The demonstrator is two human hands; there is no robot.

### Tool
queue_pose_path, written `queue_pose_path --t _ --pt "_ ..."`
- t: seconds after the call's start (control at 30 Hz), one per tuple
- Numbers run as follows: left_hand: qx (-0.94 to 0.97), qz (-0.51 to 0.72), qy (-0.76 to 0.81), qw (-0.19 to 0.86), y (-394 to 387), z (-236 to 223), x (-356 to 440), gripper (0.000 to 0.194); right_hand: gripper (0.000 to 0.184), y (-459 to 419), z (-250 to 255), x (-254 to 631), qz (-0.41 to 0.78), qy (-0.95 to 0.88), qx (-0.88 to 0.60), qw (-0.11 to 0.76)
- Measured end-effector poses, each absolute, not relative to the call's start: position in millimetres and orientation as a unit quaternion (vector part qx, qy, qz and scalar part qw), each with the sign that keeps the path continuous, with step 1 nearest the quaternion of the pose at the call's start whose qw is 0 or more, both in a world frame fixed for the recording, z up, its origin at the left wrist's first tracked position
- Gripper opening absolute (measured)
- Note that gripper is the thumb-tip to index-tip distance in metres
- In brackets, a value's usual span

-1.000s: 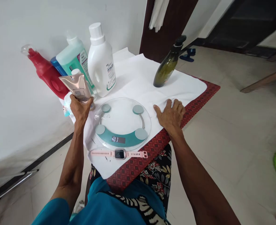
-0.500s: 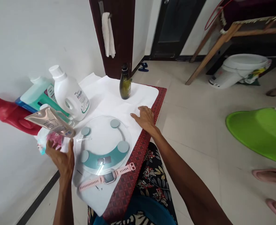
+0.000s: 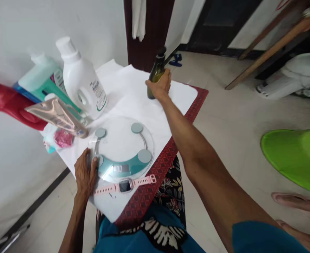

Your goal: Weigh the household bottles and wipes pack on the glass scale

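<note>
My right hand (image 3: 162, 85) reaches across to the far side and wraps round a dark green pump bottle (image 3: 157, 66), which stands almost upright on the white cloth. My left hand (image 3: 84, 172) lies by the left edge of a round glass scale (image 3: 119, 168), thumb and fingers apart, holding nothing. The scale's display is lit and its platform bears nothing. In front of the scale stretches a pink-strapped smartwatch (image 3: 125, 186). A shiny rose-gold squeeze tube (image 3: 58, 115) stands tilted left of the scale, beside a pink packet (image 3: 63, 138).
Behind the tube stand a white detergent jug (image 3: 77, 75), a teal bottle (image 3: 48, 84) and a red bottle (image 3: 11, 103), close to the wall. White cloth (image 3: 130, 82) covers the red-patterned table (image 3: 193, 109). Another person's feet (image 3: 297, 202) and a green mat (image 3: 294, 154) are at right.
My left hand has let go of the squeeze tube and come down beside the scale. My right hand has left the table's edge and closed on the pump bottle. The view has swung about.
</note>
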State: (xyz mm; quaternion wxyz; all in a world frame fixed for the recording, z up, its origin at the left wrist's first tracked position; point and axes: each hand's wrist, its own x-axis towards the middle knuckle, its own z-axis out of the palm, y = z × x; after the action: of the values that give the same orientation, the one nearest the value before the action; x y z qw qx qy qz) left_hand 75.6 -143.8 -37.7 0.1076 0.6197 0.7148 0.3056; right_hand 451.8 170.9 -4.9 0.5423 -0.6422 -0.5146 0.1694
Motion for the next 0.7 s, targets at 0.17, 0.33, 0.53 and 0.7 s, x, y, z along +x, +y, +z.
queue_pose_path --t 0.17,0.33,0.53,0.7 --pt "0.634 0.297 0.708 0.094 -144 -42 72 0.065 0.083 132 -14 462 0.187 -0.526 -0.582 0.592" --pt "0.644 0.3 0.7 0.081 -144 -47 70 0.064 0.065 35 18 438 0.215 -0.628 -0.483 0.571" --pt "0.65 0.31 0.689 0.077 -144 -49 68 0.063 0.073 -36 45 384 0.278 -0.697 -0.433 0.5" --pt "0.648 0.329 0.682 0.081 -143 -49 66 0.063 0.079 -46 32 356 0.282 -0.735 -0.41 0.46"
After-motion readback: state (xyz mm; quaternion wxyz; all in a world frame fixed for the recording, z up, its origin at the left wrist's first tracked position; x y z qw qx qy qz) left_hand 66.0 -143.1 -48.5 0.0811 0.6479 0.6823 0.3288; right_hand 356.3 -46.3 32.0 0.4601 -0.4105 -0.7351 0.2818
